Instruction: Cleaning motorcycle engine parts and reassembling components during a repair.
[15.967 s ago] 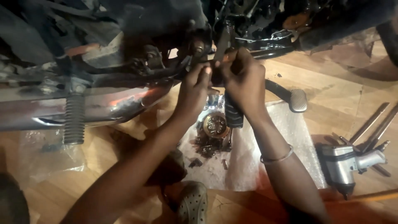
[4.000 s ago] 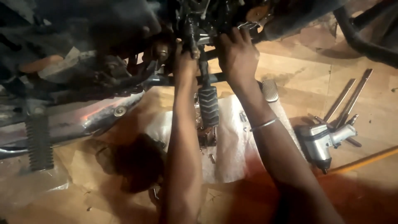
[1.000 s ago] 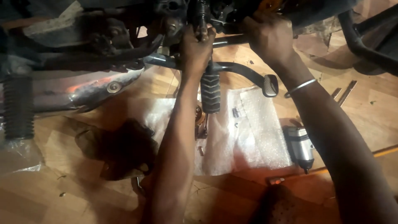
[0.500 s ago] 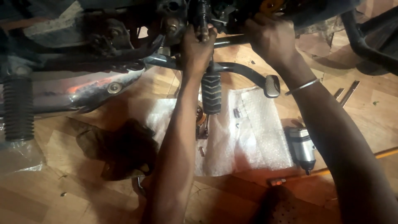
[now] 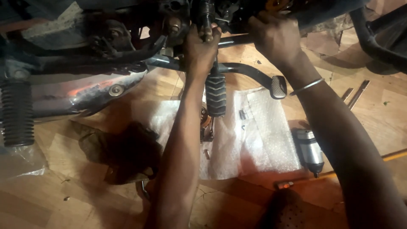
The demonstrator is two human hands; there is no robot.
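Both my arms reach up under a motorcycle's dark underside. My left hand (image 5: 201,46) is closed around a dark ribbed upright shaft (image 5: 205,10) just above the black rubber footpeg (image 5: 216,95). My right hand (image 5: 273,36) is closed on a part at the frame's top edge, beside a horizontal black bar (image 5: 235,40); the part itself is hidden by my fingers. A thin metal bangle (image 5: 307,86) sits on my right wrist. The curved brake pedal (image 5: 278,87) ends just below that wrist.
A chrome exhaust pipe (image 5: 85,95) and a second ribbed footpeg (image 5: 17,112) lie at the left. On the wooden floor are a bubble-wrap sheet (image 5: 254,144) with small metal parts (image 5: 242,114), a dark rag (image 5: 123,150), a power tool (image 5: 309,150) and metal rods (image 5: 358,93).
Both hands keep their grips under the motorcycle. My right hand has shifted slightly to the right and up, and the view has moved a little.
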